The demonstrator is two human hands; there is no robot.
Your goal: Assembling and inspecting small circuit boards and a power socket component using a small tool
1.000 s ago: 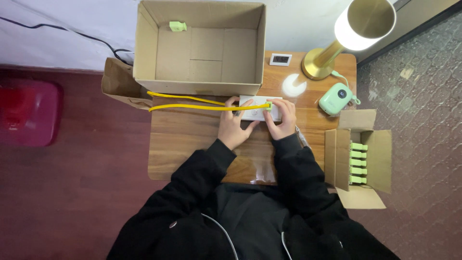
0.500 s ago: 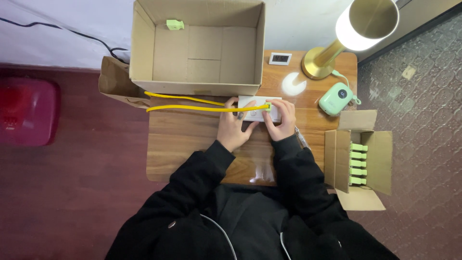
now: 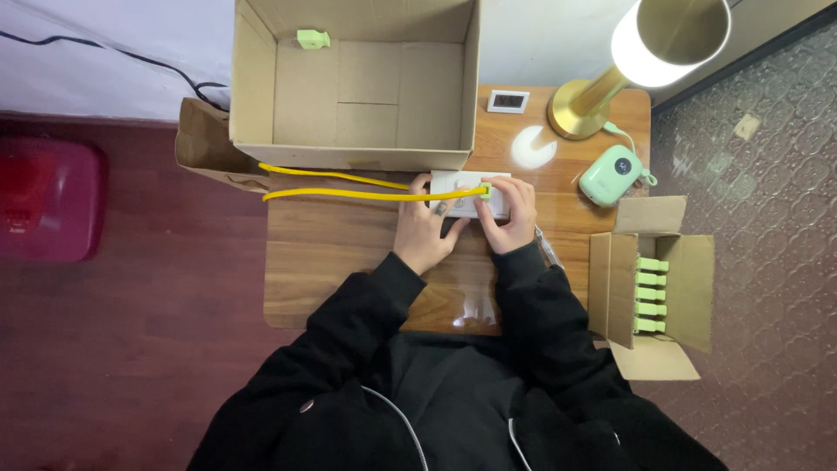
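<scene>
white box (image 3: 471, 185) between both hands (image 3: 425, 235)

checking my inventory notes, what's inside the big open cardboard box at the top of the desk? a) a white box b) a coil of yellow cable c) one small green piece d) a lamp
c: only one small green piece lies inside the big cardboard box, near a back corner.
</scene>
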